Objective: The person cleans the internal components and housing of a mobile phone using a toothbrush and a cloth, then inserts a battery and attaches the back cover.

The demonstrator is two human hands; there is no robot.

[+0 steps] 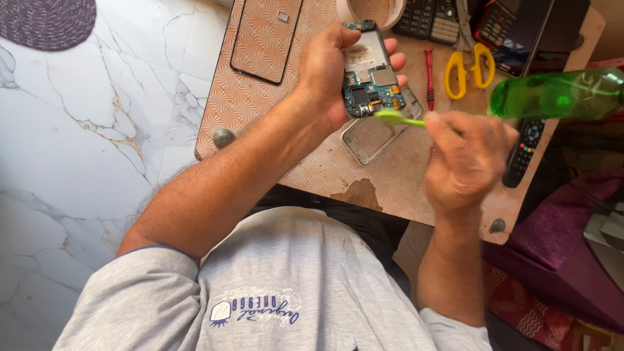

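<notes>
The left hand [338,71] is wrapped around an opened phone [369,68], thumb and fingers clamped on its edges so the bare circuit board faces up, held just above the small patterned table [260,97]; the right hand [465,159] is closed in a pinch on a green brush [398,117], whose pale head touches the lower edge of the board; the step in hand looks like brushing the exposed board clean, and the stroke seems to call for a light touch along the small parts while the phone is kept level and steady; under the hands a grey phone frame [374,136] lies flat; farther back are a dark back cover [263,39], a red screwdriver [429,70], yellow-handled scissors [469,62], old keypad phones [426,19] and a black remote [523,149]; a green plastic bottle [559,94] lies at the right edge; the table stands on a white marble floor [78,149], with a dark woven mat [45,23] at the top left corner and purple cloth [559,227] to the right.
</notes>
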